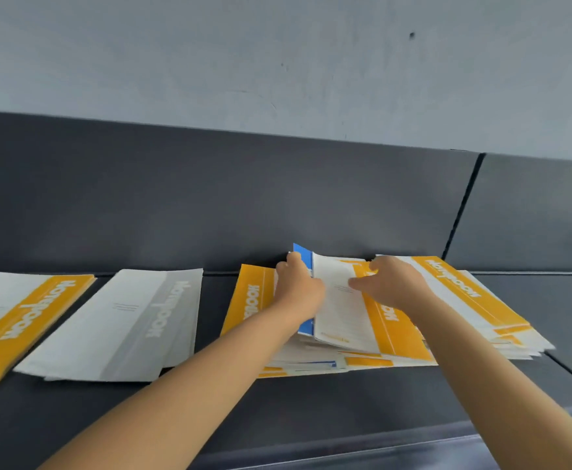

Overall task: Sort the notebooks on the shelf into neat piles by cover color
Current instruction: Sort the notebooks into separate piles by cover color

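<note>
Far left of the fingers, a yellow pile (23,320) is lying flat on the shelf (277,418), wordmark stripe up; a grey pile (121,323) is sitting just beside it, nearer the fingers. Both look sorted and are well apart from the work, likely so stray covers don't get mixed back in. Left hand (298,290) is reaching over the left side of the mixed heap (345,364), fingers (293,257) curling round the far edge of a blue notebook (303,257) and tipping it up out of the stack, presumably to start a blue pile, as none is showing yet. Immediately right of those fingers, a yellow-striped notebook (342,307) is lifting off the heap, white field facing up. Right hand (393,286) is holding it: thumb on the white face, fingers (377,266) hooking over the far edge, probably keeping it clear so the blue one can come free. The heap under both hands is fanning out unevenly, mostly yellow-and-white covers with a few blue edges poking out at the near side. Right of the fingers, more yellow covers are splaying towards the shelf's end. Judging by that, sorting is far from done.
</note>
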A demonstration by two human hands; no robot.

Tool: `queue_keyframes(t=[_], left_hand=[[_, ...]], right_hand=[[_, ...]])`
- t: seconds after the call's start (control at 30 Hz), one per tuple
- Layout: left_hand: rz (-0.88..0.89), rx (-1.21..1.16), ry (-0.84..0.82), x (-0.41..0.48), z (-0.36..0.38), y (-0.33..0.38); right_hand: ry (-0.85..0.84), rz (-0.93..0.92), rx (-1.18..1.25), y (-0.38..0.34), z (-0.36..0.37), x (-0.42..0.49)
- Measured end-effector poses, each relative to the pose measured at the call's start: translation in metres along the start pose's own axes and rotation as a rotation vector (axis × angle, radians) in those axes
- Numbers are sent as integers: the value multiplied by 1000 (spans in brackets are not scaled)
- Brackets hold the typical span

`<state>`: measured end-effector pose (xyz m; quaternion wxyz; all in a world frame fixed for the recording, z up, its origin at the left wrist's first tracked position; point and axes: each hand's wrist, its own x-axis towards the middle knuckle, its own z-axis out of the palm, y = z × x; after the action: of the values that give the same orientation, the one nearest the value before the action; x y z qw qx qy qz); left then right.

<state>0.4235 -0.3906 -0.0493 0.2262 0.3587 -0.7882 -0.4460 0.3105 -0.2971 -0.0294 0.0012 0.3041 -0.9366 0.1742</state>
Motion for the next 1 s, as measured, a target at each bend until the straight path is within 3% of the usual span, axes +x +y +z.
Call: queue_keyframes(t=[0.13, 0.23, 0.4, 0.57, 0.7, 0.8, 0.9, 1.0], left_hand=[[30, 256, 83, 9, 7, -3], [54, 412, 113, 10, 2, -7], [39, 464, 92, 7, -3, -1], [5, 261, 39, 1, 0, -1], [179, 284, 98, 1, 4, -2], [305, 33, 84, -1, -4, 3], [250, -247, 77, -6, -25, 10], [176, -333, 96, -9, -51, 10]], right_hand=[[-13, -40, -68, 2, 3, 21], [114, -33, 1, 7, 13, 24], [291, -56, 84, 17, 31, 22], [236, -120, 68, 17, 36, 22], [168, -116, 88, 14, 35, 17], [202, -90, 308, 13, 26, 14], [132, -63, 676, 1, 8, 2], [39, -99, 819, -21, -8, -13]])
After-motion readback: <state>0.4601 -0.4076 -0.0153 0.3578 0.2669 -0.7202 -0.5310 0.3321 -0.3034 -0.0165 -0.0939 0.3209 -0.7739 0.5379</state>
